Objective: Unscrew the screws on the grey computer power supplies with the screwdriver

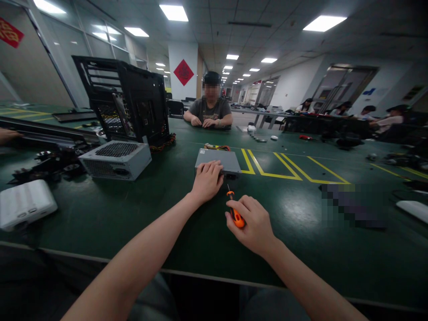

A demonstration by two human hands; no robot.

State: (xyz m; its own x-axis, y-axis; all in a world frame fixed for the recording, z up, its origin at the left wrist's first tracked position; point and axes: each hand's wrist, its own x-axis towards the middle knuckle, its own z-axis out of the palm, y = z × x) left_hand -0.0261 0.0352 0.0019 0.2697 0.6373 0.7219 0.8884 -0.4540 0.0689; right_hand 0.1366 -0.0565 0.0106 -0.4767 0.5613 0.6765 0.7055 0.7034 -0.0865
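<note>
On the green table [163,189], a metal box [224,159] sits under the left hand [207,178], whose grip is unclear; the right hand [254,223] clasps a screwdriver [238,219], seemingly lining up, which wants steady aim.

Office-like workshop: green workbench [160,214], computer case [145,100], ceiling lights [174,13].

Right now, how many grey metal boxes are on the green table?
2: one grey box with the left hand on it, and a mesh-topped grey box in front of the black computer case. More could be hidden behind that case.
</note>
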